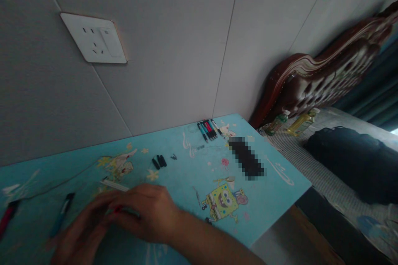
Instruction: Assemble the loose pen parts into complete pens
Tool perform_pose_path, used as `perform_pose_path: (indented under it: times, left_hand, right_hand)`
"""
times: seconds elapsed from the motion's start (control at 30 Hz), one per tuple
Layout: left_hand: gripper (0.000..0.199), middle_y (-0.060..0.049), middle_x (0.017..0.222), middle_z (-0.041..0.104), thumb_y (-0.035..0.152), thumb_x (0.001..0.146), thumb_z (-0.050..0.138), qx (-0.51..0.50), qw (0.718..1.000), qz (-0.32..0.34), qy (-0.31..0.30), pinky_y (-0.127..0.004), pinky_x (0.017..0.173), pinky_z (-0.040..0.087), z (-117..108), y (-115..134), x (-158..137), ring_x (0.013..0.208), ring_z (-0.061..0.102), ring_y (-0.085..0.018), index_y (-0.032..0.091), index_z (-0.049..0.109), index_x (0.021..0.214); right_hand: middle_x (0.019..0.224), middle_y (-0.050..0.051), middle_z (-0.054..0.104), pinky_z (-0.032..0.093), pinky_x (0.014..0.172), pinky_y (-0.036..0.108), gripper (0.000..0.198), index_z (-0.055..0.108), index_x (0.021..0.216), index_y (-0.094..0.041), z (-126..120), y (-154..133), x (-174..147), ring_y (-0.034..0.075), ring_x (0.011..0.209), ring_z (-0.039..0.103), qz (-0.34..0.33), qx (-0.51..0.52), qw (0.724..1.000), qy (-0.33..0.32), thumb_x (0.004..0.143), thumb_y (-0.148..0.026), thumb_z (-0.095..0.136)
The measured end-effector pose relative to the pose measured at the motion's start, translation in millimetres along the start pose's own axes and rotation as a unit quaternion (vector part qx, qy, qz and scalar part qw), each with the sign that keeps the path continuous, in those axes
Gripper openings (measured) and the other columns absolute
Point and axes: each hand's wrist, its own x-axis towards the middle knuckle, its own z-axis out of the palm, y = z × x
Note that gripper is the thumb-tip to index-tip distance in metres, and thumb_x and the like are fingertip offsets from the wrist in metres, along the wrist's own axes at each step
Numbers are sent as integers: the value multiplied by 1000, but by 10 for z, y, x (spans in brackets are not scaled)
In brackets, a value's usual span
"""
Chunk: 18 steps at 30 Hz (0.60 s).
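My right hand (pixel 152 211) reaches over the table with its fingers closed in a pinch around a small red piece (pixel 117 209), mostly covered by the fingers. Against its fingertips, my left hand (pixel 82 227) is closed too, blurred, and what it grips is hidden. Just beyond the hands lie thin white sticks (pixel 115 184) that look like pen refills. To the left are a blue pen part (pixel 63 214) with a black end and a red one (pixel 9 217). Several short black sleeves (pixel 159 161) lie farther back, beside tiny dark bits (pixel 173 157).
A row of pens (pixel 209 129) lies near the wall on the blue cartoon-printed table (pixel 192 186). A pixelated dark rectangle (pixel 247 159) is at its right. Beyond the table's right edge stand two bottles (pixel 301 123) and a bed with a dark pillow (pixel 348 161).
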Motion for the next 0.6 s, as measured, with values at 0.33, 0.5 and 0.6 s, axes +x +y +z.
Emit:
perform_pose_path:
  times: [0.33,0.5,0.6]
  left_hand:
    - [45,-3,109,67,56,80,57,65,995,-42,69,-37,92,51,-29,22,39,96,65,-25,27,58,115]
    - [52,-4,100,69,60,77,58,25,992,-88,85,-32,81,54,-5,186,87,87,66,-23,23,59,113]
    - [50,-4,104,68,58,76,61,4,993,-83,81,-32,85,54,42,208,82,90,66,-23,22,60,110]
  right_hand:
    - [115,5,64,45,94,30,41,50,134,-21,-8,176,78,17,106,57,46,-76,996,-27,97,-38,47]
    - [121,8,59,41,95,39,30,58,122,-20,27,343,115,22,111,51,104,-207,971,-59,94,-31,50]
    - [112,9,61,40,91,39,23,62,112,-20,77,387,137,23,106,51,123,-253,957,-69,94,-29,50]
